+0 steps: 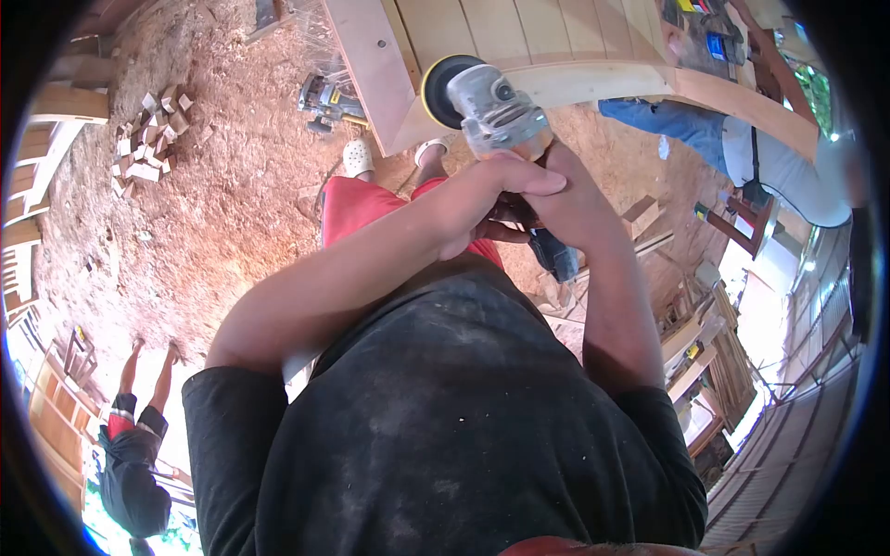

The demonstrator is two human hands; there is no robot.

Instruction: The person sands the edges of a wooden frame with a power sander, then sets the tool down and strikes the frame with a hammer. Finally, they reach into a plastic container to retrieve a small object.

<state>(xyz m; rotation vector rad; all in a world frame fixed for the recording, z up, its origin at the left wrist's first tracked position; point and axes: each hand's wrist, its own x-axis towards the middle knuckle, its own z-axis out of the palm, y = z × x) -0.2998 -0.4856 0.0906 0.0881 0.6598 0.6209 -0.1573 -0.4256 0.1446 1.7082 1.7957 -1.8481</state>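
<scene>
An angle grinder [505, 111] with a round, yellow-edged disc [451, 85] is held in front of my body. My left hand [501, 181] is closed over its body, thumb lying across my right wrist side. Around the grinder's handle, my right hand [561, 190] is wrapped, its fingers partly hidden. The dark rear end of the tool [554, 255] sticks out below my hands. In this view the disc overlaps the edge of a planked wooden panel [519, 32] with a frame.
A router-like power tool [329, 102] is beside the panel's corner. Wood offcuts [153, 139] are piled on the dusty floor at left. One person [139, 463] stands at lower left; another, in jeans [677, 130], is at right. Stacked boards [728, 371] lie at lower right.
</scene>
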